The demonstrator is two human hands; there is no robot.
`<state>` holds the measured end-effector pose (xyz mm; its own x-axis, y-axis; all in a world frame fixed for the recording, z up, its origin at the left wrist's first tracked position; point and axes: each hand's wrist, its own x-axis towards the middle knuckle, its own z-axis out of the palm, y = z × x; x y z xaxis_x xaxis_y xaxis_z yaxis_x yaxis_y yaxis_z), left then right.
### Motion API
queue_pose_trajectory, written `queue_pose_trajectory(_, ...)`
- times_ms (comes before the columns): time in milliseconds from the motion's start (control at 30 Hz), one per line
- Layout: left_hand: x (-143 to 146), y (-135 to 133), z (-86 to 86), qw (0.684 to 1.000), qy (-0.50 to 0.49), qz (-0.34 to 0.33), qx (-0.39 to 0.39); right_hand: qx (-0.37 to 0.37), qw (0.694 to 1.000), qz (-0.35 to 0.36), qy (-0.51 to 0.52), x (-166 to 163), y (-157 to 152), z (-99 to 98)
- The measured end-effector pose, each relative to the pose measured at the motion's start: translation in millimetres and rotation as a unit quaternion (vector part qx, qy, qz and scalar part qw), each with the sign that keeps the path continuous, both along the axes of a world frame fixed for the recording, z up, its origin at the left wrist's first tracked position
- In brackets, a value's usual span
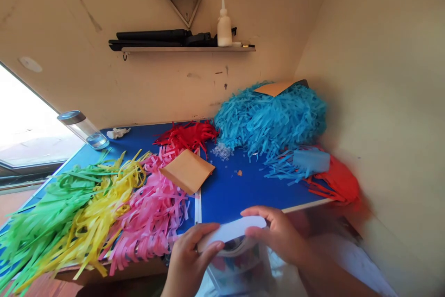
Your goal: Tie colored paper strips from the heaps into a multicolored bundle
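Observation:
Between my hands is a white flat piece (236, 230) with a rounded right end, held above a clear plastic tub (239, 273). My left hand (193, 255) pinches its left end between thumb and fingers. At the right end, my right hand (276, 234) grips it with the thumb in front and the fingers behind. Coloured bits show through the tub's wall, but what they are is blurred. Whether the white piece touches the tub's rim, I cannot tell.
Fringed paper in green (59, 204), yellow (104, 209), pink (153, 213), red (189, 135) and blue (267, 116) covers much of the blue table (225, 199). A brown card (188, 171) lies on the pink. Left stands a tilted-looking bottle (85, 129); a shelf (187, 49) is above.

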<state>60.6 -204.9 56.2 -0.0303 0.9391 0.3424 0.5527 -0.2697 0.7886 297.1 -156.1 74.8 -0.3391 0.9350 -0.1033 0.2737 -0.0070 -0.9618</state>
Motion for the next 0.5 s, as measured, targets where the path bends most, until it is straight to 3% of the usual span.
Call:
queue_pose_trajectory(133,1,-6,-5.5,0.999,-0.006,0.031,0.006,-0.006,1.000,-0.011,-0.004,-1,-7,1.1)
queue_pose_trajectory(333,6,-11,3.4,0.998,-0.058,0.009,-0.018,0.049,0.997,0.029,-0.045,5,-3,12.3)
queue_pose_trajectory(433,12,-14,0.4,0.995,-0.087,0.001,-0.047,0.148,0.971,0.130,-0.136,2,7,33.9)
queue_pose_trajectory(500,20,-16,-3.3,0.991,-0.113,0.009,-0.064,0.220,0.926,0.228,-0.206,-6,13,50.9)
